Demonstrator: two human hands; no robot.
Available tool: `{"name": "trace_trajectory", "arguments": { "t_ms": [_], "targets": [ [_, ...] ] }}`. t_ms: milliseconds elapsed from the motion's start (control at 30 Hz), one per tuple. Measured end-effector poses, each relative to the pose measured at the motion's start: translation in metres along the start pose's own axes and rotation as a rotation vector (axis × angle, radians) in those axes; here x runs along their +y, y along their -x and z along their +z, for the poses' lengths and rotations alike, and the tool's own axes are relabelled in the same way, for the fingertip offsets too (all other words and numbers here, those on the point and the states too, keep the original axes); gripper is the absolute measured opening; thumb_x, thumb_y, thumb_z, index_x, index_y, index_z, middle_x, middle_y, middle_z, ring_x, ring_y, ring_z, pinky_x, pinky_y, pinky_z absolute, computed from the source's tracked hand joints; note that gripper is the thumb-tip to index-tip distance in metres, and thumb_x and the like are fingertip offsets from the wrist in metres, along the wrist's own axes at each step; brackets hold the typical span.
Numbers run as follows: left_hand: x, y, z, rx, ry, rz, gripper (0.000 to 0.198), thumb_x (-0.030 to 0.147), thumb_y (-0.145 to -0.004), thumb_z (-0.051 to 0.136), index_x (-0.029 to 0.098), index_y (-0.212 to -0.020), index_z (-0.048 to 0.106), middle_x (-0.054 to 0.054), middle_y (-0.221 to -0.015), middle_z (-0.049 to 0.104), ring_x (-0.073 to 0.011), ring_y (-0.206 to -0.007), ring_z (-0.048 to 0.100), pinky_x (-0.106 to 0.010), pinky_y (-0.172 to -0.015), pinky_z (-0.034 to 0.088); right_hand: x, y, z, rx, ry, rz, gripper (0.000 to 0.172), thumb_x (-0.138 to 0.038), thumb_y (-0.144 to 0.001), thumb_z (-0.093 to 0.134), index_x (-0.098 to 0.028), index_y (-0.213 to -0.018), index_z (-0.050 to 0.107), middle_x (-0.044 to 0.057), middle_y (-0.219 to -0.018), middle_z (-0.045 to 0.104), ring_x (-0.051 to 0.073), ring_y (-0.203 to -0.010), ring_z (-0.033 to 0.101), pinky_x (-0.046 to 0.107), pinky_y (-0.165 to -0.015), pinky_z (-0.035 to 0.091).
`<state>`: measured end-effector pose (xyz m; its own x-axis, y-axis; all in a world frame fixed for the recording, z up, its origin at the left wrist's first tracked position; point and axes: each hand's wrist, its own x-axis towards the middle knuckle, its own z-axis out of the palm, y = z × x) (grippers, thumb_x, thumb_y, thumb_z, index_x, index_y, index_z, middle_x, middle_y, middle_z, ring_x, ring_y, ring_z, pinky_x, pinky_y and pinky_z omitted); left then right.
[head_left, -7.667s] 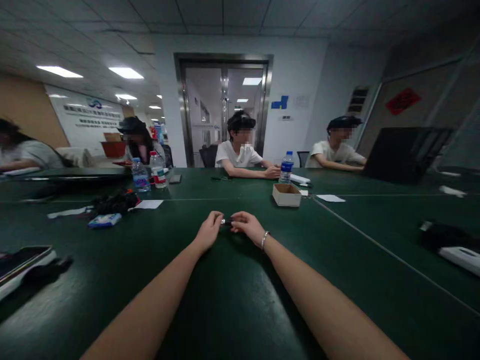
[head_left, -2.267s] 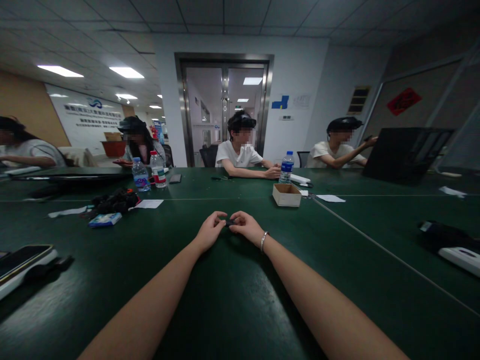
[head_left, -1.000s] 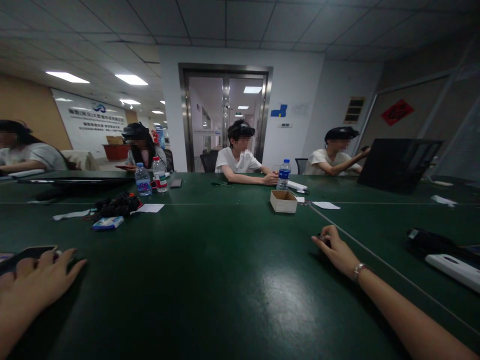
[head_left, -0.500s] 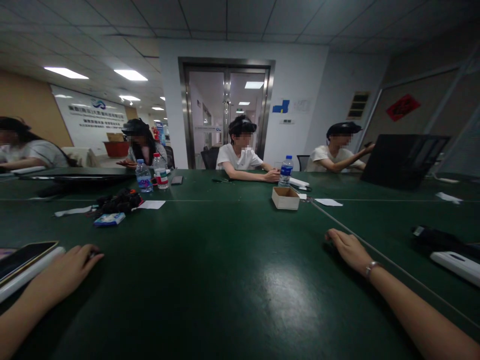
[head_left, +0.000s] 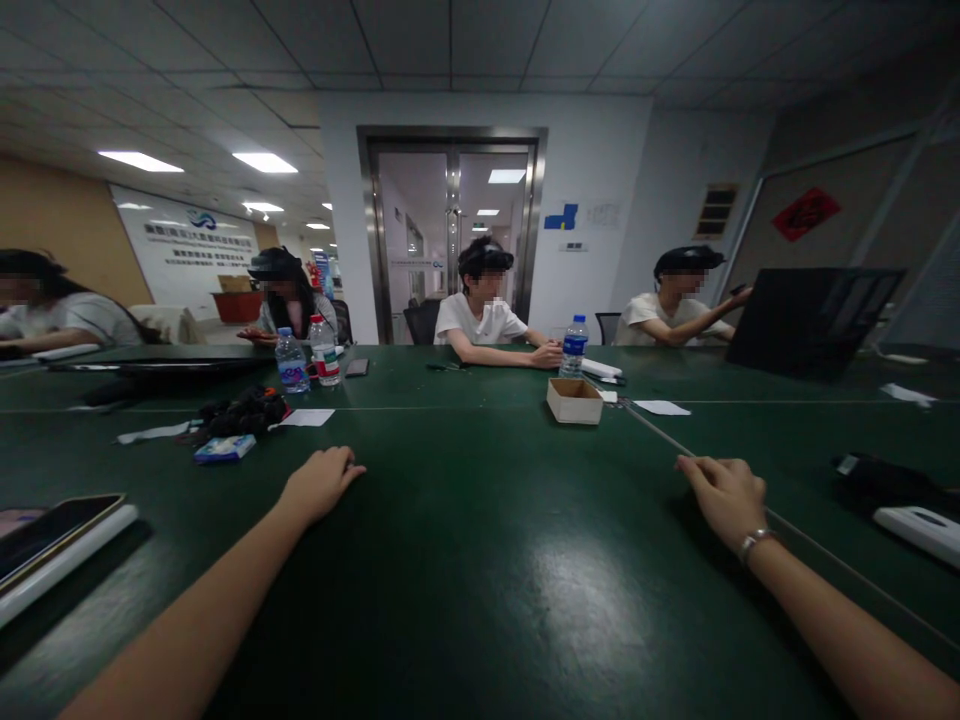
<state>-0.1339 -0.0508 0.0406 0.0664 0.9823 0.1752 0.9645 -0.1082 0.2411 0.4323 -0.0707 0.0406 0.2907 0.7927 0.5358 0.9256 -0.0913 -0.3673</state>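
My left hand point(head_left: 321, 484) is over the green table point(head_left: 465, 520), left of the middle, with its fingers curled and thumb pointing forward. A tiny dark spot shows at the fingertips, too small to name. Nearest to it are a blue-and-white packet point(head_left: 225, 449) and a white paper point(head_left: 308, 417), both farther off and to its left. My right hand point(head_left: 724, 498), with a silver bracelet point(head_left: 753, 543) at the wrist, is closed on the right side by the seam in the tabletop. Its fingers fold under, so whatever they hold is hidden. A small open box point(head_left: 574, 407) stands beyond it, to the left.
A phone point(head_left: 60, 535) lies on a white case at the left edge. Behind the packet are a black tangled bundle point(head_left: 238, 415) and two bottles point(head_left: 292, 362). Another bottle point(head_left: 574, 347) stands near a person across the table. A black-and-white device point(head_left: 919, 530) lies far right.
My left hand has moved from beside the phone rightward and forward over the table. My right hand has shifted slightly right and turned, its fingers more folded. The view has tilted slightly.
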Motion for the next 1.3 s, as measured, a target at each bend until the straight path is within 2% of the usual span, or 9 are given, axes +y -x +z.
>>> {"name": "trace_trajectory", "arguments": {
  "t_ms": [200, 333, 467, 667, 833, 933, 1000, 1133, 1300],
  "targets": [
    [0.107, -0.012, 0.037, 0.040, 0.368, 0.183, 0.041, 0.056, -0.077, 0.044, 0.020, -0.086, 0.060, -0.008, -0.087, 0.060, -0.0218, -0.080, 0.052, -0.029, -0.065, 0.037, -0.014, 0.004, -0.007, 0.006, -0.032, -0.101, 0.037, -0.049, -0.075, 0.042, -0.019, -0.085, 0.063, 0.011, -0.080, 0.061, 0.028, -0.084, 0.051, 0.045, -0.080, 0.036],
    [0.148, 0.000, 0.043, -0.023, 0.444, 0.340, 0.041, 0.056, -0.080, 0.041, 0.021, -0.089, 0.059, -0.005, -0.087, 0.060, -0.0200, -0.082, 0.051, -0.029, -0.068, 0.037, -0.021, 0.005, -0.002, -0.062, -0.015, -0.114, 0.037, -0.049, -0.072, 0.046, -0.020, -0.090, 0.062, 0.010, -0.079, 0.064, 0.030, -0.091, 0.050, 0.043, -0.073, 0.040],
    [0.149, 0.005, 0.038, -0.102, 0.511, 0.328, 0.038, 0.052, -0.083, 0.037, 0.023, -0.097, 0.056, -0.003, -0.092, 0.060, -0.0183, -0.086, 0.052, -0.029, -0.072, 0.037, -0.021, 0.006, 0.003, -0.155, 0.140, -0.065, 0.033, -0.048, -0.066, 0.050, -0.025, -0.083, 0.067, 0.011, -0.095, 0.064, 0.039, -0.097, 0.047, 0.051, -0.071, 0.039],
    [0.138, -0.001, 0.039, -0.165, 0.659, 0.245, 0.041, 0.054, -0.083, 0.033, 0.023, -0.101, 0.053, -0.001, -0.085, 0.059, -0.0164, -0.078, 0.054, -0.027, -0.069, 0.037, -0.020, 0.008, 0.001, -0.133, 0.210, 0.068, 0.034, -0.051, -0.063, 0.051, -0.025, -0.076, 0.069, 0.017, -0.100, 0.058, 0.044, -0.094, 0.047, 0.053, -0.063, 0.037],
    [0.136, -0.010, 0.046, -0.126, 0.791, 0.163, 0.043, 0.056, -0.083, 0.030, 0.021, -0.098, 0.052, 0.000, -0.075, 0.058, -0.0137, -0.067, 0.052, -0.025, -0.063, 0.037, -0.044, 0.016, -0.012, 0.134, 0.253, -0.130, 0.044, -0.050, -0.072, 0.046, -0.021, -0.101, 0.063, 0.018, -0.107, 0.051, 0.041, -0.098, 0.043, 0.052, -0.070, 0.036],
    [0.134, -0.018, 0.048, -0.103, 0.885, 0.120, 0.044, 0.056, -0.082, 0.031, 0.019, -0.097, 0.050, 0.001, -0.070, 0.058, -0.0133, -0.063, 0.052, -0.025, -0.062, 0.037, -0.074, 0.023, -0.015, 0.157, 0.180, -0.288, 0.037, -0.042, -0.075, 0.047, -0.022, -0.103, 0.060, 0.014, -0.108, 0.050, 0.035, -0.100, 0.042, 0.048, -0.076, 0.035],
    [0.134, -0.024, 0.050, -0.123, 0.919, 0.091, 0.045, 0.057, -0.081, 0.031, 0.018, -0.097, 0.049, 0.001, -0.066, 0.058, -0.0137, -0.062, 0.053, -0.025, -0.061, 0.038, -0.100, 0.030, -0.007, 0.041, 0.065, -0.397, 0.030, -0.037, -0.076, 0.049, -0.022, -0.099, 0.061, 0.011, -0.103, 0.053, 0.029, -0.097, 0.045, 0.043, -0.077, 0.036],
    [0.136, -0.032, 0.059, -0.112, 0.921, 0.015, 0.048, 0.061, -0.079, 0.032, 0.019, -0.098, 0.048, 0.001, -0.064, 0.056, -0.0137, -0.058, 0.054, -0.025, -0.057, 0.039, -0.167, 0.048, 0.032, -0.405, -0.267, -0.527, 0.016, -0.029, -0.077, 0.051, -0.021, -0.083, 0.062, 0.005, -0.087, 0.057, 0.018, -0.083, 0.051, 0.033, -0.075, 0.039],
    [0.136, -0.037, 0.073, 0.081, 0.948, -0.035, 0.041, 0.058, -0.081, 0.032, 0.022, -0.093, 0.049, 0.000, -0.073, 0.055, -0.0141, -0.065, 0.055, -0.026, -0.063, 0.040, -0.246, 0.061, 0.082, -0.657, -0.569, -0.436, 0.038, -0.034, -0.069, 0.064, -0.024, -0.104, 0.053, -0.002, -0.077, 0.057, 0.012, -0.066, 0.051, 0.026, -0.062, 0.039]
  ]
}}
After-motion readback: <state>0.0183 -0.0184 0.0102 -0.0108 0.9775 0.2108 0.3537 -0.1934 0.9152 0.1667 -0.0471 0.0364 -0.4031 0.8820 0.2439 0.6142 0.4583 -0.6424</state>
